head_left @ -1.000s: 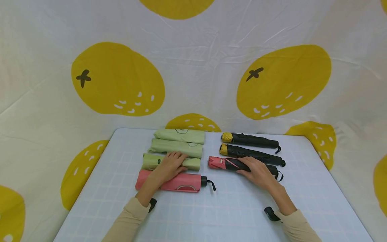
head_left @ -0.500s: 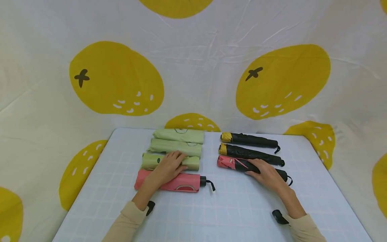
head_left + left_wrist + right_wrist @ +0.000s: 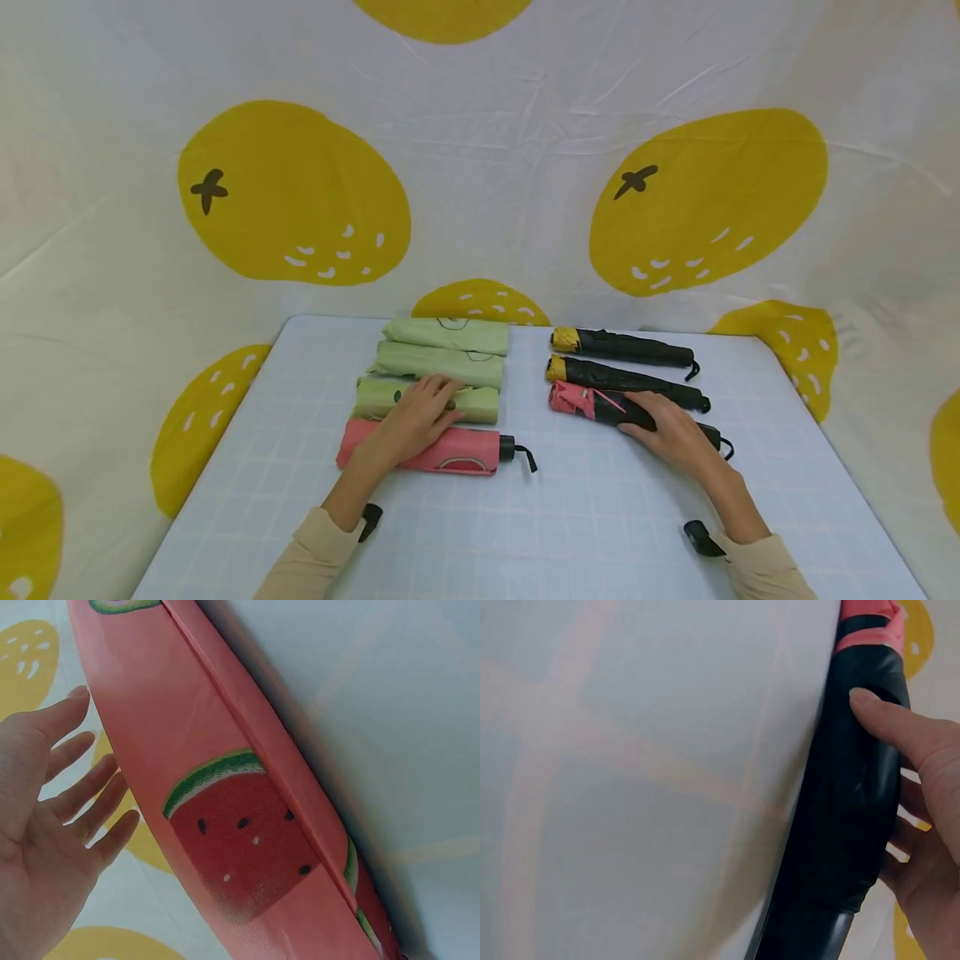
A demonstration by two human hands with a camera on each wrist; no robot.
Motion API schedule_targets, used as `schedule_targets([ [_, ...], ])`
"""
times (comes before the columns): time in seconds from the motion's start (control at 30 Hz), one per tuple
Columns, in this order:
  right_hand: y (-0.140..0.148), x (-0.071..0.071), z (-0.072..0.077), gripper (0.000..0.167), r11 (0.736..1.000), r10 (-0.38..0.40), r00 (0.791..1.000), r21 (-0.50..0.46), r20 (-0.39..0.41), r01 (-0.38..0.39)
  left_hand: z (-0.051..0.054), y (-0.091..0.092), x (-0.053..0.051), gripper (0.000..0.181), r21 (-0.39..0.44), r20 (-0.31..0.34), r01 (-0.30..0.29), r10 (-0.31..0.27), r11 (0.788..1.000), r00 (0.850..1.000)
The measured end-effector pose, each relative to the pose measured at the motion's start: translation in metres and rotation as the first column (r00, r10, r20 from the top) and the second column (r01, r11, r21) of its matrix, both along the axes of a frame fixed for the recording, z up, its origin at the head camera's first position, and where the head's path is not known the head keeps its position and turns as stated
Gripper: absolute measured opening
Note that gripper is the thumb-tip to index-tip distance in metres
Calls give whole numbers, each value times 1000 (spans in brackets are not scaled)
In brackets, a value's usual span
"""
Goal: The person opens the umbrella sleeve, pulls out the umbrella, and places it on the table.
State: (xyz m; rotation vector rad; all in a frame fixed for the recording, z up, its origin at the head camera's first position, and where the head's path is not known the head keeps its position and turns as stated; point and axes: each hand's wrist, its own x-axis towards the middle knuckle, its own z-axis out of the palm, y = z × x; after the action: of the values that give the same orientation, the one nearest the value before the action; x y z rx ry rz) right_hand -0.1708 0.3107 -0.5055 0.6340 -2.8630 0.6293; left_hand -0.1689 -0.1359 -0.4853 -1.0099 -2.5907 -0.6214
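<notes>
Folded umbrellas lie in two groups. My left hand [image 3: 422, 419] rests over the front light-green umbrella [image 3: 478, 405], just behind a pink watermelon-print umbrella [image 3: 461, 452]. In the left wrist view that pink umbrella [image 3: 217, 787] fills the middle, and the left fingers [image 3: 90, 791] are spread and loosely bent beyond it. At the right, my right hand [image 3: 671, 433] grips a black umbrella with a pink end [image 3: 576, 400]. Its thumb lies on top of the black sleeve [image 3: 847, 780] in the right wrist view, and the other fingers go round the far side.
Two more light-green umbrellas [image 3: 442, 362] lie behind the left hand. Two black umbrellas with yellow ends [image 3: 637, 381] lie behind the right hand. All are on a pale checked tabletop [image 3: 555, 525], with a fruit-print cloth [image 3: 495, 208] hanging behind it.
The right hand has moved the pink-ended black umbrella to the right and slightly back, close to the yellow-ended ones. The left hand has stayed almost in place.
</notes>
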Motion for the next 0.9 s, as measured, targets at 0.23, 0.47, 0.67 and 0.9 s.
schedule_targets([
  [0.23, -6, 3, 3, 45, 1000, 1, 989, -10, -148, -2, 1, 2, 7, 41, 17, 10, 23, -23, 1000, 1000],
  [0.47, -10, 7, 6, 39, 999, 2, 971, -38, -241, -11, 0, 3, 15, 43, 39, 40, 33, -35, 999, 999],
  [0.67, -20, 11, 5, 39, 995, 65, 949, -50, -309, -84, -4, 2, 20, 41, 54, -39, 55, -53, 997, 998],
  [0.9, -37, 13, 6, 42, 980, 132, 922, -94, -364, -177, -4, 2, 28, 42, 45, -8, 45, -45, 998, 999],
])
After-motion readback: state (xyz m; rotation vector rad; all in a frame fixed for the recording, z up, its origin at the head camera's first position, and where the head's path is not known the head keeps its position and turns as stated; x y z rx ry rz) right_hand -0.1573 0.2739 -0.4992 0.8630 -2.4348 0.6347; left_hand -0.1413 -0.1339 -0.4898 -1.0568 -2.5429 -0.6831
